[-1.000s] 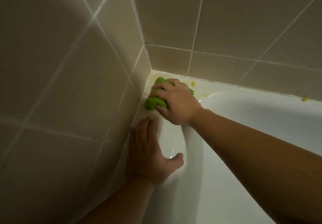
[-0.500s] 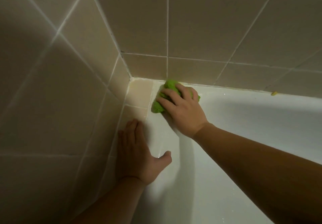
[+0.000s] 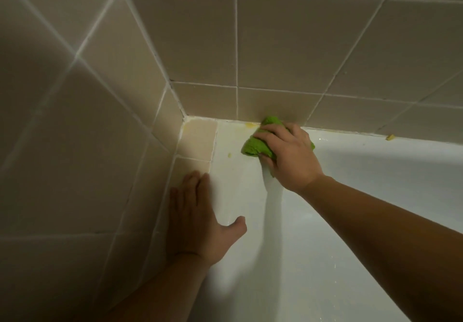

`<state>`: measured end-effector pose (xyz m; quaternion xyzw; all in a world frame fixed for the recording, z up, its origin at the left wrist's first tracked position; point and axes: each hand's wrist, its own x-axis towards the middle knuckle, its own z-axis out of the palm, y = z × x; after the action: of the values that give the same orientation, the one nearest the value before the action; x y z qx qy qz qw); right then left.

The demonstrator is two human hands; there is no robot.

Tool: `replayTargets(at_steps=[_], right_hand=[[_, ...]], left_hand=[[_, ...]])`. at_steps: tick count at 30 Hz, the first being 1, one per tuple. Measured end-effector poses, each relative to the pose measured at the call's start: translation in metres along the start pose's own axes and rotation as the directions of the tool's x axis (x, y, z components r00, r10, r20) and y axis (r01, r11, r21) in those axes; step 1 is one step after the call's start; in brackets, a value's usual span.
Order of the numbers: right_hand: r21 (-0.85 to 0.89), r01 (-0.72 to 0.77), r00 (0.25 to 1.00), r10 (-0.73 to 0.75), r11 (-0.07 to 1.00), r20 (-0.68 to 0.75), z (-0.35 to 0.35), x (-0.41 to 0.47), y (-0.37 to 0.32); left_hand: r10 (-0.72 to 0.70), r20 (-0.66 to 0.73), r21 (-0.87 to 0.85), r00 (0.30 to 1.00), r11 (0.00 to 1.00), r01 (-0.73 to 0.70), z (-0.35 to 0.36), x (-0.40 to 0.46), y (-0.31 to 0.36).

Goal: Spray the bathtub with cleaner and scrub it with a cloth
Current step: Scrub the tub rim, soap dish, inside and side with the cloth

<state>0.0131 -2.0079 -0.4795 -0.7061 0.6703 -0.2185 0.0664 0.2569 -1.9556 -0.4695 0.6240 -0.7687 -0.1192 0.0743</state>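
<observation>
While the left hand (image 3: 198,216) lies flat, fingers straight and thumb spread, on the bathtub rim (image 3: 235,171) below the tiled corner ledge (image 3: 198,138), the right hand (image 3: 288,156) reaches further along the rim with its arm extended, fingers curled over a bunched green cloth (image 3: 255,146). Cloth pressed against the rim at the foot of the back wall tiles (image 3: 275,46). Yellow residue (image 3: 250,125) just left of it. Since half a second ago, the cloth has shifted right, away from the corner ledge; left hand unmoved.
</observation>
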Motion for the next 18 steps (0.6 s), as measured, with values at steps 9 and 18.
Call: replayTargets(at_steps=[9,18], right_hand=[[0.131,0.15,0.973,-0.169,0.98,0.154,0.016,0.019,-0.06],[0.104,-0.069,0.996,0.063,0.992,0.055,0.012,0.025,-0.056]], left_hand=[[-0.01,0.008,-0.025,1.0,1.0,0.01,0.002,0.006,0.001],[-0.032,0.024,-0.015,0.999,0.999,0.032,0.001,0.009,0.003]])
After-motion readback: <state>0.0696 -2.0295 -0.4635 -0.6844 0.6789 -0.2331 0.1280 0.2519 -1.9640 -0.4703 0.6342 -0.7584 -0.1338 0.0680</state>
